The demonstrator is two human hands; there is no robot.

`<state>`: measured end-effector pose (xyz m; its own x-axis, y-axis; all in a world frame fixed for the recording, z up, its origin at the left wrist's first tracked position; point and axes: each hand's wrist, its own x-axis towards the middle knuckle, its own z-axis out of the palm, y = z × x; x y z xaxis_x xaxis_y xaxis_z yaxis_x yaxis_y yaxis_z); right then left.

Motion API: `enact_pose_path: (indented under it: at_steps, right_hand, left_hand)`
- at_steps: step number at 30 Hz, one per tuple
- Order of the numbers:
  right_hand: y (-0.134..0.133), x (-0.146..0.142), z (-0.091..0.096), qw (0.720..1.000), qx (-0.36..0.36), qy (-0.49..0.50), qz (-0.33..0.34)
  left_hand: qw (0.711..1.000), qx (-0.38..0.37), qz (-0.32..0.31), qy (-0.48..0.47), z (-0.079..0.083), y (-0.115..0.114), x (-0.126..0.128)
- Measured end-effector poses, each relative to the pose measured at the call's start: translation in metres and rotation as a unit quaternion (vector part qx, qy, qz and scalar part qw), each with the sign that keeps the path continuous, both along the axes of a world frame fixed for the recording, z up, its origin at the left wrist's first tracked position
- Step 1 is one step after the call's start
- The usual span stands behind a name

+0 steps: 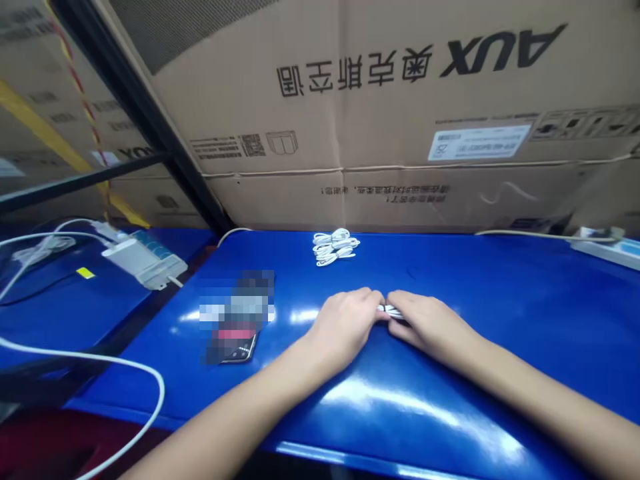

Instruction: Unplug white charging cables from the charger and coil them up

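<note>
Your left hand [345, 327] and right hand [430, 325] close on a white cable [391, 311]; coiled cables [335, 246] lie ahead on the blue tabletop [475, 293].

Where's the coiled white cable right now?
In the head view, the coiled white cable lies on the blue table near its far edge, by the cardboard box, beyond the person's left hand.

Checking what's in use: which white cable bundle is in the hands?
The small bundle between left hand and right hand; the larger coil lies untouched farther back.
</note>
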<state>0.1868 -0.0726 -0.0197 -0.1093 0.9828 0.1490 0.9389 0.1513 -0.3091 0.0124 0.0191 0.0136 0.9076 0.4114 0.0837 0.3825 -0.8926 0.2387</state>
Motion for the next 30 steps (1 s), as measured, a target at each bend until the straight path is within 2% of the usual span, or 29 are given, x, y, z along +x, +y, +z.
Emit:
enact_pose_path:
  at_steps: [6,10,14,17,20,24,27,30]
  right_hand:
    - [0.001,0.001,-0.009,1.0,0.003,0.009,-0.021]
    - [0.004,-0.003,-0.01,0.996,0.026,-0.069,-0.058]
    - [0.01,-0.024,0.007,0.976,0.024,-0.193,-0.096]
    - [0.021,-0.044,0.023,0.966,0.013,-0.233,-0.114]
    - [0.037,-0.055,0.03,0.964,-0.015,-0.238,-0.121]
    - [0.054,-0.052,0.028,0.966,-0.067,-0.215,-0.129]
    - [0.058,-0.048,0.024,0.966,-0.095,-0.194,-0.144]
    - [0.053,-0.046,0.022,0.967,-0.118,-0.167,-0.154]
  left_hand:
    - [0.997,0.082,0.01,0.013,-0.008,-0.013,0.01]
    - [0.996,0.092,0.009,0.002,-0.012,-0.007,0.01]
    - [0.998,0.063,-0.004,-0.011,-0.012,0.005,0.003]
    - [1.0,0.024,0.005,-0.015,-0.009,0.016,-0.005]
    - [1.0,0.002,0.026,-0.015,-0.003,0.022,-0.012]
    - [0.998,0.025,0.056,-0.015,0.002,0.018,-0.016]
    - [0.996,0.051,0.069,-0.019,0.002,0.012,-0.015]
    - [0.996,0.066,0.046,-0.024,-0.001,0.009,-0.014]
